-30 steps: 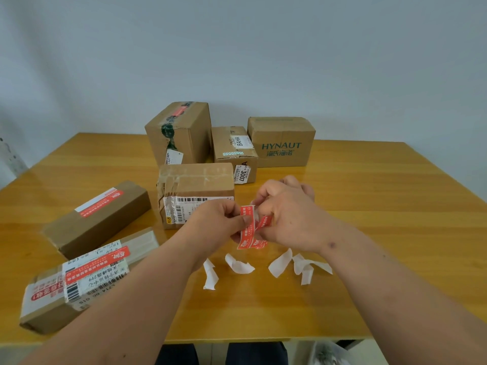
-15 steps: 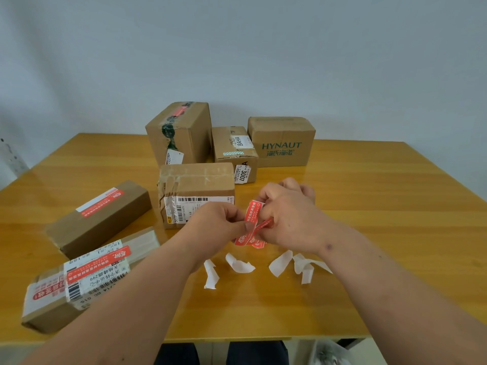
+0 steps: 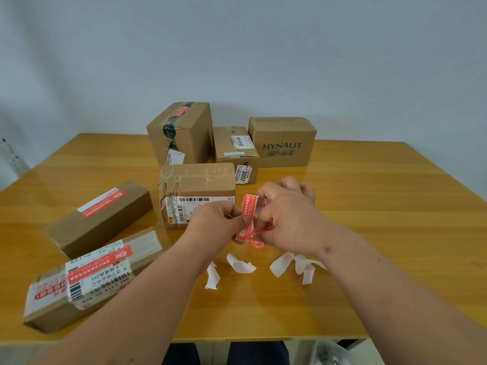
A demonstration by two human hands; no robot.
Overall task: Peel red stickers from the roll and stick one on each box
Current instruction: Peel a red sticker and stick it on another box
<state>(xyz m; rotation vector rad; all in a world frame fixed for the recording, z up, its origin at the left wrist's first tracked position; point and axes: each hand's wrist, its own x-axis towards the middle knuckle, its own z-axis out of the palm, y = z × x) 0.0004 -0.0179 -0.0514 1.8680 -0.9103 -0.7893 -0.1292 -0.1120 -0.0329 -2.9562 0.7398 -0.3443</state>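
Two bare hands meet above the middle of a glossy yellow-brown wooden surface [image 3: 369,196]. The left hand [image 3: 213,225] pinches the edge of a red rectangular sticker with white print [image 3: 249,205] between thumb and curled fingers; the sticker stands nearly upright. The right hand [image 3: 286,219], fingers curled, grips the crumpled red sticker strip [image 3: 247,234] that hangs below and between the two hands. Whether the strip is still wound as a roll cannot be told.

Curled white scraps of backing paper [image 3: 241,266] lie on the surface just in front of the hands. A brown cardboard box with a barcode label [image 3: 197,185] sits just behind the left hand. Farther back stand a tall brown box with dark green tape [image 3: 181,133], a small brown box marked BAHA [image 3: 233,151] and a brown box printed HYNAUT [image 3: 283,140], close together near the far edge. At the left lie a long brown box bearing a red sticker [image 3: 102,217] and, nearer the front edge, a flat taped box with shipping labels and a red sticker [image 3: 87,280]. A plain pale grey-blue wall [image 3: 237,48] rises behind the surface.
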